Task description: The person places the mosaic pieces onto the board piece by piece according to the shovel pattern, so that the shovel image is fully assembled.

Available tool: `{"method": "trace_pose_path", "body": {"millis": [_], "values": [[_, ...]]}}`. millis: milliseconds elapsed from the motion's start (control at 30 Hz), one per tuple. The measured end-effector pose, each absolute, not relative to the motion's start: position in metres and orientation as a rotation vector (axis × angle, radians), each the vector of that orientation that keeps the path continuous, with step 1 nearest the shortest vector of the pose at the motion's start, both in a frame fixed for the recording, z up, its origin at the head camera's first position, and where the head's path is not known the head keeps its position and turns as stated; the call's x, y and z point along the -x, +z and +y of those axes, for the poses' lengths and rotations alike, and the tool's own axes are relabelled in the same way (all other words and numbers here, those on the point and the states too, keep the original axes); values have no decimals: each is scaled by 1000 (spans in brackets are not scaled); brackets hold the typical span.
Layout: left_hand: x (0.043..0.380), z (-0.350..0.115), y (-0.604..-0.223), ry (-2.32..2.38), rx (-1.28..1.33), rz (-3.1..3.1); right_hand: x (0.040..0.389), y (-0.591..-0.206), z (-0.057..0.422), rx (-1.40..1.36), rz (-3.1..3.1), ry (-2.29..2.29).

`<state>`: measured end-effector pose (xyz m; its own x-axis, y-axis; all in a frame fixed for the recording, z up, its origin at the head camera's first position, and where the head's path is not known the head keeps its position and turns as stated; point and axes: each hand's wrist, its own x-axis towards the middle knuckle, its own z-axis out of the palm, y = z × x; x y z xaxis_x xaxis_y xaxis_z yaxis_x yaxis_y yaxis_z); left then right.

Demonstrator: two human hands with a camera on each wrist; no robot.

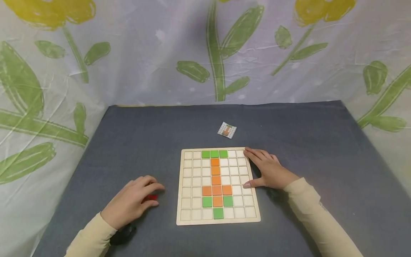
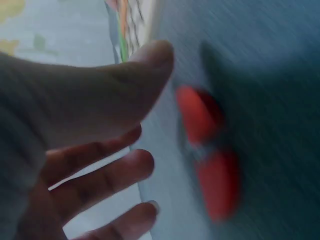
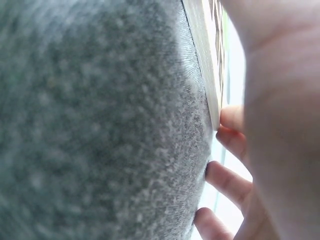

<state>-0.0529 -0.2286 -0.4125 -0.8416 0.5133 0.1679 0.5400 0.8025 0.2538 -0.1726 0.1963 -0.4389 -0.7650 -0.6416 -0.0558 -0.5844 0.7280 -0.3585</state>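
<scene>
A square wooden grid board (image 1: 189,212) lies flat, with green tiles (image 1: 214,154) and orange tiles (image 1: 217,190) set in its cells. My right hand (image 1: 269,169) rests at the board's right edge, its fingertips by the far corner and its thumb touching the side cells. Left of the board, my left hand (image 1: 135,200) is held over a red object (image 1: 152,197), partly covered in the head view. In the left wrist view the red object (image 2: 218,185) is blurred and shows as two red parts; its kind cannot be told. Thumb and fingers stand apart there, away from it.
Beyond the board lies a small picture card (image 1: 227,130) showing a grid pattern. A dark cloth (image 1: 154,132) covers the table. Hangings with printed flowers (image 1: 144,53) stand behind the table and along both sides.
</scene>
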Motion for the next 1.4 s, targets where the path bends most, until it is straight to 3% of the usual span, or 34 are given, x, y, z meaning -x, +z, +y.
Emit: {"method": "trace_pose_path", "body": {"millis": [300, 1400], "values": [[43, -256, -421, -392, 787, -2884, 174, -437, 199, 985, 2768, -466], [38, -248, -436, -512, 769, -2803, 173, -440, 197, 991, 2767, -483]]}}
